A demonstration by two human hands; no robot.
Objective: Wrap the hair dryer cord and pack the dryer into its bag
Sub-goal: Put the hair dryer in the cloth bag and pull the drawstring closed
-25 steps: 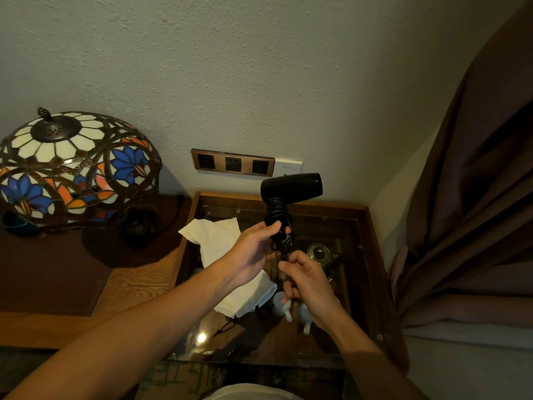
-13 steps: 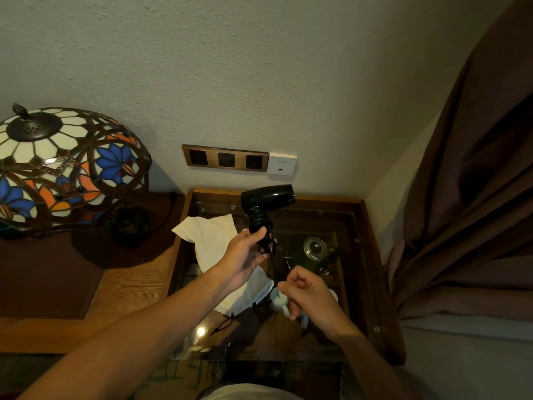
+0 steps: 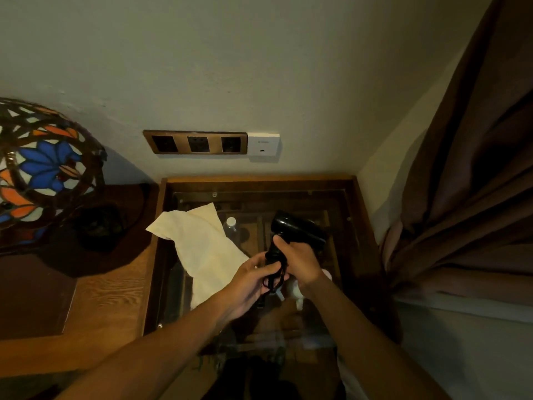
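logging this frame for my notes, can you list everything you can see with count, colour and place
hair dryer: 1, black, held over the glass-topped table
cord: 1, black, bunched at the dryer's handle
cloth bag: 1, cream, left part of the glass top
glass-topped table: 1, brown wood frame, against the wall
bottle: 1, clear with white cap, under the glass
socket panel: 1, bronze, three outlets, on the wall
wall plate: 1, white, right of the sockets
lamp: 1, stained glass, far left
curtain: 1, brown, right
left hand: 1, closed on the cord
right hand: 1, around the dryer's handle
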